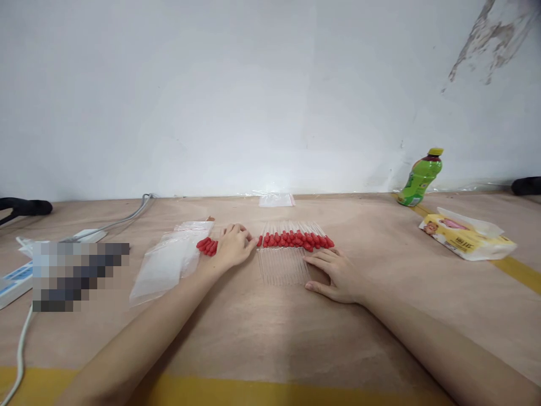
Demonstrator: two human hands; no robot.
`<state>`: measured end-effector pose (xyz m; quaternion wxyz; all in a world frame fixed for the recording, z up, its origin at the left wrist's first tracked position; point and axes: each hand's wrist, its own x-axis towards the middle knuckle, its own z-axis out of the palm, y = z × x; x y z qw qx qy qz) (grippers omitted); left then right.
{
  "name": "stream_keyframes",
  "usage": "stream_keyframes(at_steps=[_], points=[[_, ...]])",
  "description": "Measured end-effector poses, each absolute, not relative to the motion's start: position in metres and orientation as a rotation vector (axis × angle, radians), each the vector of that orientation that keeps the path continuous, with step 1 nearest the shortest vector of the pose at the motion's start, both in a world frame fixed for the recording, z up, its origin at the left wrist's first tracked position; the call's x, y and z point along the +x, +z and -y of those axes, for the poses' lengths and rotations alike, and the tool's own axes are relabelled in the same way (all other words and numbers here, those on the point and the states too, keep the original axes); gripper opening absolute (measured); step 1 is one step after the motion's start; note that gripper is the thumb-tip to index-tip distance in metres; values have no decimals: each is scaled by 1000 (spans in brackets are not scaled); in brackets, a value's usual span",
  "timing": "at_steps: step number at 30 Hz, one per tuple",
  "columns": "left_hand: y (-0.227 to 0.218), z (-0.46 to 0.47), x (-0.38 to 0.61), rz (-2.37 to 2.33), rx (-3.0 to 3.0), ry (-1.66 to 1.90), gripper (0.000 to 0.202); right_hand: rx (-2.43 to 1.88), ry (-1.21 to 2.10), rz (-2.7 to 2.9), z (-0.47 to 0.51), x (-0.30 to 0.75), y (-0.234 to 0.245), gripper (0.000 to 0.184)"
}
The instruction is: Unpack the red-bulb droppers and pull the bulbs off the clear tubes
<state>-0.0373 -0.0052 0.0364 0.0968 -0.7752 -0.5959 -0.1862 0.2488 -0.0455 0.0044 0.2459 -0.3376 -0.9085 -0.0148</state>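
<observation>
A row of clear glass droppers with red rubber bulbs (pixel 296 241) lies side by side on the brown table. My right hand (pixel 336 273) lies flat with its fingers stretched out against the right end of the row's glass stems. My left hand (pixel 234 246) rests just left of the row with its fingers curled over a smaller bunch of red-bulbed droppers (pixel 207 246). Whether it grips them is hidden by the knuckles.
A pile of clear plastic bags (pixel 169 260) lies left of my left hand, and one more small bag (pixel 276 199) sits by the wall. A green bottle (pixel 420 177) and a tissue pack (pixel 465 239) stand at the right. A power strip (pixel 14 279) with cables lies at the left.
</observation>
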Motion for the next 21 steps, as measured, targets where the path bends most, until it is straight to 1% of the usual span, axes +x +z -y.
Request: stream_keyframes(at_steps=[3,7,9,12,14,16,18,21], points=[[36,-11,-26,1926,-2318,-451,35,-931,-26,2482,46,249,5,54],[34,-24,-22,2010,-2331,-414,31,-959,-27,2433,45,249,4,55],[35,-24,-23,2044,-2300,-424,32,-978,-40,2375,44,248,3,50],[40,-13,-26,2041,-2241,-485,32,-1005,-62,2219,42,245,-2,38],[43,2,-29,1952,-2270,-557,27,-1020,-74,2115,40,243,-5,32],[41,19,-32,1778,-2364,-643,21,-1007,-96,2073,39,242,-8,32],[34,36,-34,1573,-2444,-710,17,-973,-131,2069,39,242,-10,38],[17,53,-36,1332,-2505,-762,16,-936,-185,2056,40,242,-9,49]])
